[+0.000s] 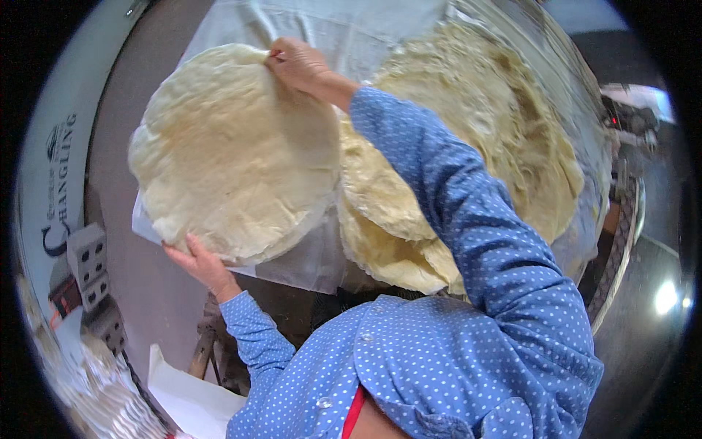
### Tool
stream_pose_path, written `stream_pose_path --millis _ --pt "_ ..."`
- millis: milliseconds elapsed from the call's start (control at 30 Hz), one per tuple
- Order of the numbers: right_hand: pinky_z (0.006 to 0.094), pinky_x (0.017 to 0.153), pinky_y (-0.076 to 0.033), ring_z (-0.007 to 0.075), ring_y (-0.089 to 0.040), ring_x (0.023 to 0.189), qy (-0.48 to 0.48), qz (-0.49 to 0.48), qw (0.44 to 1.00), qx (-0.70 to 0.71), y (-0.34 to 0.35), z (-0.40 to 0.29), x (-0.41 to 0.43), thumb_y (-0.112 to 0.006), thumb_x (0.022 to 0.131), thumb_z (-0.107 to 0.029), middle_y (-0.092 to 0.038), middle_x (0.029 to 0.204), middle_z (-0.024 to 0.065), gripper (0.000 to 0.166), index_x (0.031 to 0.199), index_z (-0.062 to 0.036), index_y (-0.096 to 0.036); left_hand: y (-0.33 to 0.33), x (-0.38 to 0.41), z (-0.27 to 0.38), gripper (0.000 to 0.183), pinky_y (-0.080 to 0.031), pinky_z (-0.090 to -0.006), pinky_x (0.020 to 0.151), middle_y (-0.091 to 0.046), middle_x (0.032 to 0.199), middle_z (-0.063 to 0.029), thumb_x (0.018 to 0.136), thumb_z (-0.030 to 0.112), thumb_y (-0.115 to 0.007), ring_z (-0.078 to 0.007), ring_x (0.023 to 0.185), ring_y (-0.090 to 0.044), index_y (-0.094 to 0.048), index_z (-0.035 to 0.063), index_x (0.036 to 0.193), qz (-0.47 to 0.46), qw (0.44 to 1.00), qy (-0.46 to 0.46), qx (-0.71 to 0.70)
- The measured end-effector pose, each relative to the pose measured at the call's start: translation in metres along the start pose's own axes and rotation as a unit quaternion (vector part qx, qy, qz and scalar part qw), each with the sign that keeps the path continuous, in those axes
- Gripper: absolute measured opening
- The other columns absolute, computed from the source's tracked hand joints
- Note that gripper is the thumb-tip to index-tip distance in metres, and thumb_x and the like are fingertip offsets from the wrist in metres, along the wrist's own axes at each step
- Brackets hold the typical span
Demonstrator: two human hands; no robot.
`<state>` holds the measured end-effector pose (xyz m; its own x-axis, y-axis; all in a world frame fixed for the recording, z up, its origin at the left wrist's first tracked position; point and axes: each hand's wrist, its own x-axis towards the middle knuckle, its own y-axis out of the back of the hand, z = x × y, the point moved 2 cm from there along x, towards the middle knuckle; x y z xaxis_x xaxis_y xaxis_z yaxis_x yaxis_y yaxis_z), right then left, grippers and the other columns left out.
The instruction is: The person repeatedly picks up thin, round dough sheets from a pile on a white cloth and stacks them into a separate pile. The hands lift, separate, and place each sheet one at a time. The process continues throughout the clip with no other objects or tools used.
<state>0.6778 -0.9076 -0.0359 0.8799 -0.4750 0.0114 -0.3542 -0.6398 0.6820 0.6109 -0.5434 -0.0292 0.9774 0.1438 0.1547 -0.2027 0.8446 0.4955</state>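
Note:
A large, thin round flatbread (230, 148) lies spread out at the left, with at least one more layer showing at its lower right edge. My right hand (296, 63) pinches its far edge at the upper right. At the near left edge, my left hand (200, 263) has its thumb over the rim; its other fingertips are partly hidden. White sheeting (307, 269) shows under the flatbread. Beside it on the right is a wide pile of yellower, wrinkled thin flatbreads (526, 126), with folded layers (395, 258) at the near side. My right forearm crosses over this pile.
Clear plastic sheeting (581, 93) wraps around the right pile. A white carton (60, 159) bearing printing stands at the far left, near a grey block with holes (88, 263). White paper (192, 400) and a wooden leg (203, 348) show at the lower left.

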Motion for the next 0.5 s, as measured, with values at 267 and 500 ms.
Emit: stream_pose_path --millis 267,500 --pt "0.0359 0.101 -0.038 0.02 -0.047 0.121 0.203 -0.17 0.962 0.068 0.14 0.02 -0.117 -0.064 0.086 -0.02 -0.051 0.131 0.0078 0.048 0.13 -0.008 -0.047 0.042 -0.043 0.002 0.046 -0.034 -0.0378 0.098 -0.042 0.126 -0.0191 0.092 0.011 -0.046 -0.0268 0.114 -0.043 -0.03 -0.0075 0.131 0.033 0.996 0.044 -0.074" --pt "0.0522 0.108 -0.018 0.0301 -0.025 0.136 0.148 -0.172 0.93 -0.288 0.144 0.051 -0.355 -0.072 0.067 -0.036 -0.032 0.143 0.0112 0.08 0.136 -0.0148 -0.037 0.018 -0.145 0.05 0.044 -0.051 -0.0304 0.071 -0.048 0.116 -0.0145 0.087 0.002 -0.05 -0.0181 0.09 -0.055 -0.037 -0.0001 0.129 -0.234 0.92 0.166 -0.265"
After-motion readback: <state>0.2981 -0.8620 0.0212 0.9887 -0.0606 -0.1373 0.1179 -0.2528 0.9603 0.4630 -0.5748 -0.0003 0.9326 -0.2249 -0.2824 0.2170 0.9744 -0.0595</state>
